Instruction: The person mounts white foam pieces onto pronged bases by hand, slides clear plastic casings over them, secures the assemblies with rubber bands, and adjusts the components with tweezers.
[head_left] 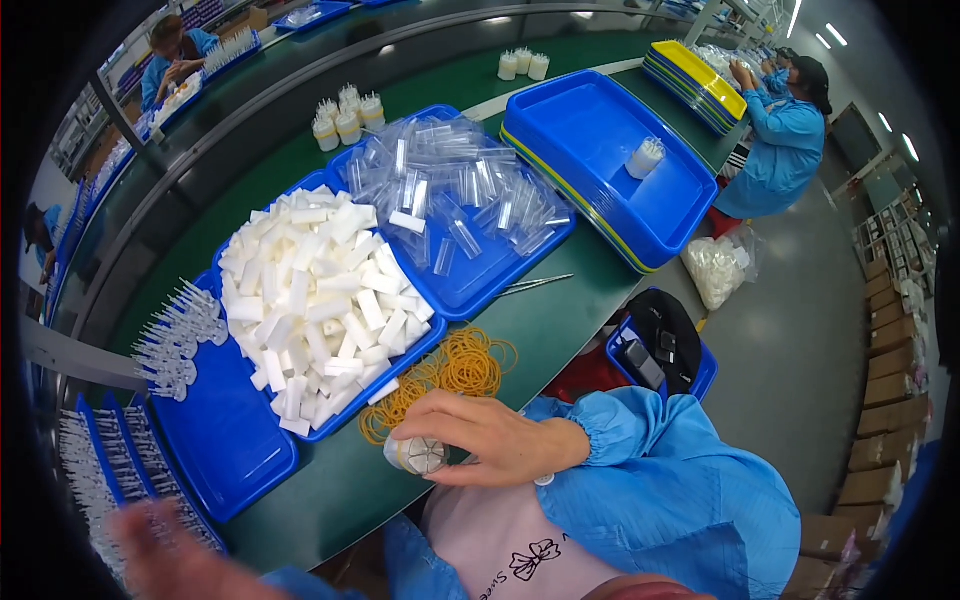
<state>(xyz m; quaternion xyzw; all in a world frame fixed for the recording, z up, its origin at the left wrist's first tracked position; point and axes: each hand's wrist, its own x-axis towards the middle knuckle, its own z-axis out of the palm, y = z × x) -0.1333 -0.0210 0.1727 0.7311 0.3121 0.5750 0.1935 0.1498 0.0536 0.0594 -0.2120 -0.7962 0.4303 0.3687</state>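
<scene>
My right hand [500,440] is closed round a short white round bundle [422,456], its wedge-like segments facing up, held over the near table edge. Just beyond the fingers lies a heap of orange rubber bands [465,365]. Motion smears my left hand [185,555] at the lower left, so its fingers cannot be read; it is nearest to blue racks [122,455] lined with small clear and white parts. White foam-like blocks [310,290] are heaped in a blue tray in front of me. Clear plastic tubes [460,185] fill another blue tray beside it.
Tweezers [535,284] lie right of the trays. Stacked blue and yellow trays [575,120] stand farther right, the top one holding a white bundle [645,158]. More bundles [348,118] stand behind. A blue bin [705,370] sits below the table edge; a co-worker [785,140] is beyond.
</scene>
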